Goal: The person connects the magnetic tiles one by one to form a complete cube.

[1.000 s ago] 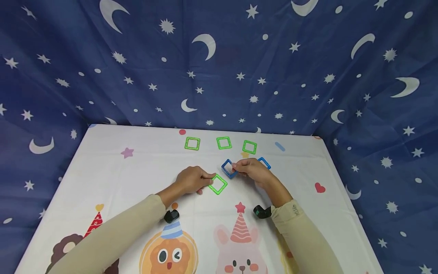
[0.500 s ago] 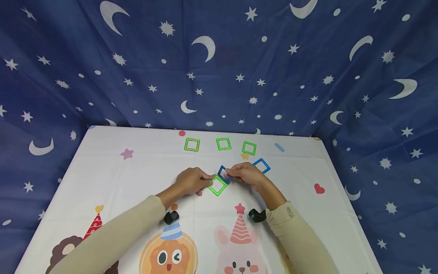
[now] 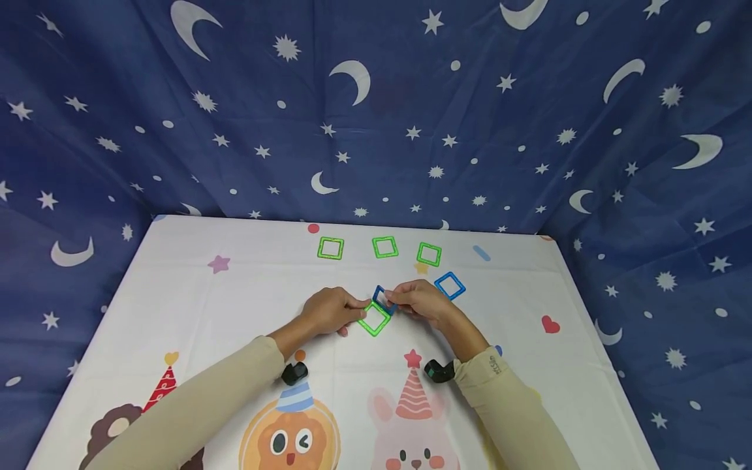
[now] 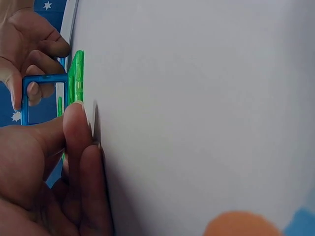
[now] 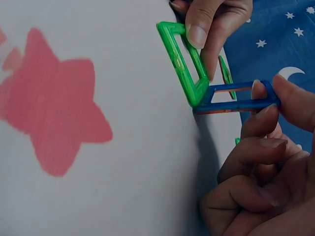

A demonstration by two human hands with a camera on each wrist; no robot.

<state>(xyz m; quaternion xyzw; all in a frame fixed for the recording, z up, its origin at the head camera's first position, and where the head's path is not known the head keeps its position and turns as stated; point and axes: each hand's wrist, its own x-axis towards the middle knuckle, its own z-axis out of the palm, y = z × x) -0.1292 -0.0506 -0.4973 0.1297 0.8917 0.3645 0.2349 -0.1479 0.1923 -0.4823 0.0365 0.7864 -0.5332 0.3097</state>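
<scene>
My left hand (image 3: 329,310) pinches the left corner of a green square frame tile (image 3: 382,325) lying on the white cloth. In my right hand (image 3: 423,301) is a blue square frame tile (image 5: 231,106), held between thumb and fingers at its far side. The blue tile stands up from the green one, its lower edge meeting the green tile's upper right edge. Seen from the right wrist, the green frame (image 5: 176,64) and the blue one form an angle where they join. My left thumb and fingers hide part of the green frame.
Three green square tiles, left (image 3: 330,258), middle (image 3: 386,256) and right (image 3: 420,253), lie along the back of the table. Another blue square tile (image 3: 457,281) lies just beyond my right hand. Dark blue fabric (image 3: 376,143) hangs behind the printed white tablecloth (image 3: 235,307).
My right hand has brought the blue tile left and down, against the green tile's upper right edge, and tipped it more upright. The left hand and green tile have stayed in place.
</scene>
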